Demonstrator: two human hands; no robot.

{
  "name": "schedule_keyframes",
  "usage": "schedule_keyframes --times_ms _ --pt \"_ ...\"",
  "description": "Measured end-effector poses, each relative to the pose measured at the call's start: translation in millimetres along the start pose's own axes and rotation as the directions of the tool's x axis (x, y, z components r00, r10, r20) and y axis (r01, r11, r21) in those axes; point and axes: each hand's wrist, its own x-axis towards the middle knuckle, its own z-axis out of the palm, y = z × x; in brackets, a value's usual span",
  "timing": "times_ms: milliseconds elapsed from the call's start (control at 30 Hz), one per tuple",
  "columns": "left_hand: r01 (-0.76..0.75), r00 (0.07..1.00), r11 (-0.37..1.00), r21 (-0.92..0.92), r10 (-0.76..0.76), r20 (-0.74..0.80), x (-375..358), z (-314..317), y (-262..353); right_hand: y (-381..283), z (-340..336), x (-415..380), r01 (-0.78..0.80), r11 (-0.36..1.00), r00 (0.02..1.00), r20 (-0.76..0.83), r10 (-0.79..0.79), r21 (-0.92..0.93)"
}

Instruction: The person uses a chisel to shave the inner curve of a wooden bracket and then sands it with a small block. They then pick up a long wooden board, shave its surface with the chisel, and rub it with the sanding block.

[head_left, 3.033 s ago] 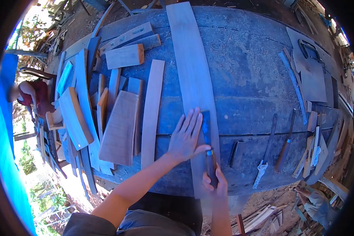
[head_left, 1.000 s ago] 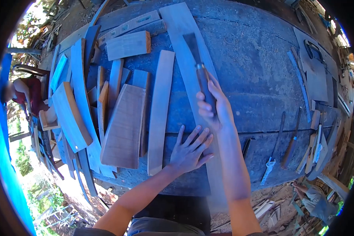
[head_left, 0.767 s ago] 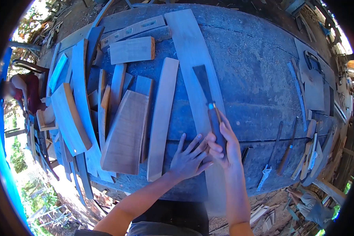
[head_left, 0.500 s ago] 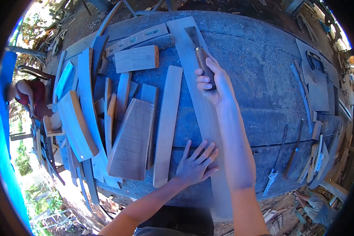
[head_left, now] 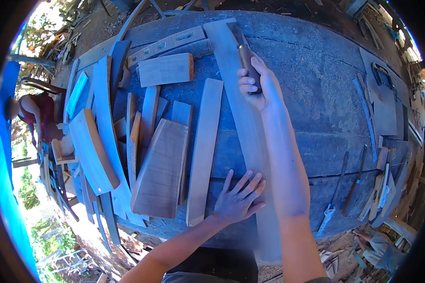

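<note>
My right hand [head_left: 263, 85] is wrapped round the dark handle of a scraper-like tool [head_left: 244, 53]. The tool's flat metal blade points away from me, over the far end of a long pale board [head_left: 238, 101]. My left hand [head_left: 237, 200] lies with its fingers spread on the near part of that board, its palm over the table beside it. Left of the board lies a narrower plank [head_left: 205, 151], and beyond that a wide tapered wooden piece [head_left: 160, 172].
Curved and straight wood pieces [head_left: 93, 151] crowd the table's left side. A wooden block [head_left: 166, 70] lies at the far left. A clamp [head_left: 382, 75], an adjustable wrench [head_left: 327, 218] and thin strips are on the right. One person [head_left: 35, 113] is at the left, another [head_left: 382, 247] at the lower right.
My right hand has moved slightly away from me with the tool. The view has shifted a little, so the boards and my left hand appear slightly further right.
</note>
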Motion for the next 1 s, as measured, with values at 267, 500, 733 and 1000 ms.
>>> schedule_keyframes --times_ms 267,500,733,1000 --pt "0.007 1.000 1.000 -0.023 -0.006 0.029 0.1 0.3 1.9 17.2 -28.1 -84.4 -0.017 0.999 0.999 0.040 0.016 0.039" --pt "0.006 1.000 1.000 -0.008 -0.006 0.022 0.9 0.9 0.5 0.5 -3.1 6.3 0.011 1.000 0.999 0.032 -0.012 0.011" --pt "0.007 1.000 1.000 -0.010 -0.007 0.026 1.5 0.1 0.4 9.7 -22.2 -64.1 -0.010 1.000 0.996 0.091 0.009 0.013" --pt "0.005 1.000 1.000 -0.001 -0.005 0.011 2.0 0.8 0.3 -2.4 -2.8 9.8 0.007 1.000 0.999 0.050 -0.007 -0.004"
